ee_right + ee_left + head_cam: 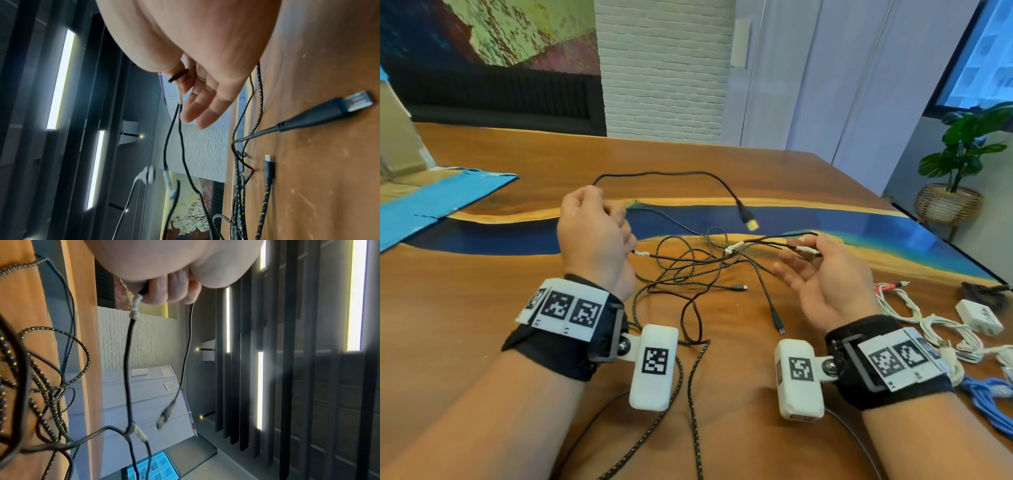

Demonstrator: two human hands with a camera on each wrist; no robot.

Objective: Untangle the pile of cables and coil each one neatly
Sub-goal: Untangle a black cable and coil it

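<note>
Both hands hold one thin black cable (664, 174) above the wooden surface (756, 394).

The left hand (594, 240) has its fingers curled tight on it; the right hand (822, 281) pinches a taped part, other fingers spread apart. The braided cables (690, 270) lie tangled between them.

**Hand and arm pose**

Left hand (594, 236): raised above the table (808, 394), fingers curled round a black cable (664, 173). Right hand (825, 274): palm up, thumb and forefinger pinching the same cable, remaining fingers (205, 112) extended. Both forearms reach forward over the table.
</note>
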